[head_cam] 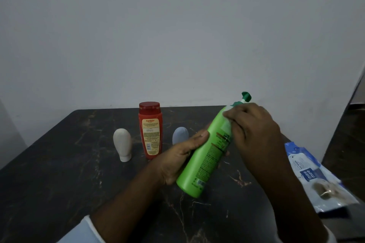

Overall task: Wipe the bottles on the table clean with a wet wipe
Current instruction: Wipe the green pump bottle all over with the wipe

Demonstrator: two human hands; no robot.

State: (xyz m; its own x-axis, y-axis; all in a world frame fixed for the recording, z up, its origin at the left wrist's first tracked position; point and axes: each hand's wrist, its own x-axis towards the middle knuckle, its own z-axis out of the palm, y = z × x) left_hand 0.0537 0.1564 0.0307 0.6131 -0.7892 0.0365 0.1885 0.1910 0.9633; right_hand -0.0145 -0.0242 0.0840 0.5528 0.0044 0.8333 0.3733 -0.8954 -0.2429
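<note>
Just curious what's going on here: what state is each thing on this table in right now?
Green bottle: lifted, tilted, gripped by the left hand.
Wet wipe: held against the bottle's neck by the right hand.
Red bottle: upright, cap shut.
White tube: standing on its cap.
Blue-grey tube: upright, partly hidden.
Wipes pack: lying flat on the table.

Seemingly a home room: dark marbled table, plain white wall, shampoo bottle.

"Karthika" red bottle, "mee mee" pack
</note>
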